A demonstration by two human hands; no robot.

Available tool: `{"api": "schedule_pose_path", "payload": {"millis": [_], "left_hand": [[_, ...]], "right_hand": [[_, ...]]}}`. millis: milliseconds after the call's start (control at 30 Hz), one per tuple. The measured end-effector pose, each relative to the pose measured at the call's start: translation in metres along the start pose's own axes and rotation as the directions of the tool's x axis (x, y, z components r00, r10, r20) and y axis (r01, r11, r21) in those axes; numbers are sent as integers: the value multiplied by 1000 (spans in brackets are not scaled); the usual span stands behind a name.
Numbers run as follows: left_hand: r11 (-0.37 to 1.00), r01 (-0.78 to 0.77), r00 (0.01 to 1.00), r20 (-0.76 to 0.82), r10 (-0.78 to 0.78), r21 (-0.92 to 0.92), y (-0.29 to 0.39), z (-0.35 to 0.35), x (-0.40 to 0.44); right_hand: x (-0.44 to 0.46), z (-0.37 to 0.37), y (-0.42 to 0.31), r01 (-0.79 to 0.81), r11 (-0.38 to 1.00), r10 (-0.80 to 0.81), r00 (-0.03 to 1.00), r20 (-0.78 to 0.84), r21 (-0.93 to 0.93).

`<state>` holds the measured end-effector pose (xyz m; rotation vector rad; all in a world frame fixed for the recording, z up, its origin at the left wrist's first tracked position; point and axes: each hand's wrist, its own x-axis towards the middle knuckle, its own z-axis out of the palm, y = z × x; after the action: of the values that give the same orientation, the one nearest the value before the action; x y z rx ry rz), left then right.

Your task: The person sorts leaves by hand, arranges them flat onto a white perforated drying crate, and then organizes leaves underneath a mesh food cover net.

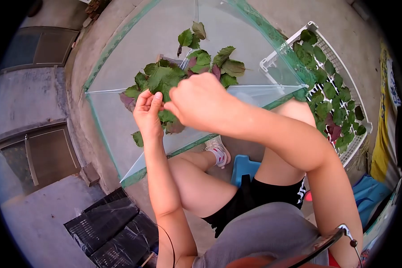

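My left hand (148, 111) pinches a broad green leaf (164, 79) with a toothed edge between thumb and fingers. Right beside it, my right hand (201, 100) is curled closed, its fingertips close to the leaf's base; what they grip is hidden. Both hands are over a pale mesh cover (116, 67) with green trim. Loose green and purplish leaves (232, 67) lie heaped on the mesh, just beyond the hands. A single leaf (138, 139) rests apart, left of my left wrist.
A white plastic crate (362, 107) with many spread leaves stands to the right. Below are a blue stool (244, 169) and my shoe (222, 149). Black plastic-wrapped boxes (116, 228) lie at lower left. Blue and yellow cloths (382, 147) hang at far right.
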<state>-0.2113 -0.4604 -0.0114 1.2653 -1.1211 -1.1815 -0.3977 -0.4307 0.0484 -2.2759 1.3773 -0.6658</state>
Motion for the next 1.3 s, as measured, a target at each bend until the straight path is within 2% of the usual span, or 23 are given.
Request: {"api": "schedule_pose_path", "payload": {"millis": [67, 100, 133, 200, 267, 333, 400, 433, 500, 600, 633, 667, 733, 833, 900, 933, 967, 1033, 1067, 1133, 1300], "left_hand": [[999, -29, 997, 73, 27, 16, 2, -3, -2], [997, -80, 993, 88, 78, 16, -1, -6, 0], [995, -102, 988, 113, 101, 7, 0, -5, 0], [991, -133, 978, 162, 134, -18, -5, -8, 2], [986, -166, 962, 223, 160, 8, -5, -7, 0], [980, -198, 947, 256, 193, -5, -11, -9, 0], [978, -202, 938, 278, 206, -40, -8, -3, -4], [977, -204, 920, 328, 214, -65, -2, 13, -8], [975, -218, 908, 357, 218, -41, 4, 16, -13], [979, -200, 932, 315, 182, 28, 5, 13, -12], [975, -208, 938, 298, 177, 76, 6, 14, -12], [969, -214, 945, 279, 173, 126, 6, 14, -12], [970, -197, 953, 259, 156, 141, 5, 13, -10], [968, -171, 964, 235, 126, 182, 3, 13, -9], [967, -159, 965, 236, 110, 197, 3, 14, -9], [965, -150, 970, 221, 101, 217, 4, 15, -10], [961, -141, 974, 207, 91, 238, 5, 16, -11], [962, -130, 975, 207, 80, 241, 3, 19, -11], [963, -119, 978, 198, 71, 241, 2, 21, -11], [960, -108, 975, 215, 52, 260, 0, 20, -10], [967, -68, 986, 161, 29, 244, -2, 23, -12]], "right_hand": [[8, -10, 13, -73, 996, 86, 938, -337, 50], [9, -15, 18, -78, 996, 84, 912, -401, 32], [10, -17, 22, -113, 994, 107, 911, -399, 8], [9, -13, 33, -20, 994, 70, 878, -474, 111], [12, -2, 39, 40, 975, 68, 882, -467, 217], [12, -7, 36, 27, 891, 112, 954, -278, 453], [3, -16, 26, 63, 883, 116, 931, -345, 466], [-12, -38, 34, 22, 914, 139, 921, -363, 404], [-27, -61, 33, 127, 848, 169, 856, -488, 515], [-54, -90, 49, 65, 874, 245, 798, -550, 482], [-69, -99, 68, 59, 837, 306, 774, -554, 545], [-87, -107, 89, 57, 794, 367, 749, -552, 606], [-132, -131, 112, -44, 685, 570, 655, -496, 728], [-202, -134, 172, -187, 639, 735, 433, -521, 746], [-246, -120, 200, -278, 549, 830, 293, -475, 788], [-266, -111, 212, -298, 485, 873, 221, -435, 822], [-283, -100, 220, -298, 479, 877, 211, -433, 825], [-311, -77, 229, -242, 269, 963, 77, -258, 932], [-322, -64, 233, -244, 217, 976, 36, -214, 945], [-337, -39, 233, -258, 142, 989, -3, -147, 956], [-362, 8, 222, -359, 37, 999, 12, -35, 933]]}}
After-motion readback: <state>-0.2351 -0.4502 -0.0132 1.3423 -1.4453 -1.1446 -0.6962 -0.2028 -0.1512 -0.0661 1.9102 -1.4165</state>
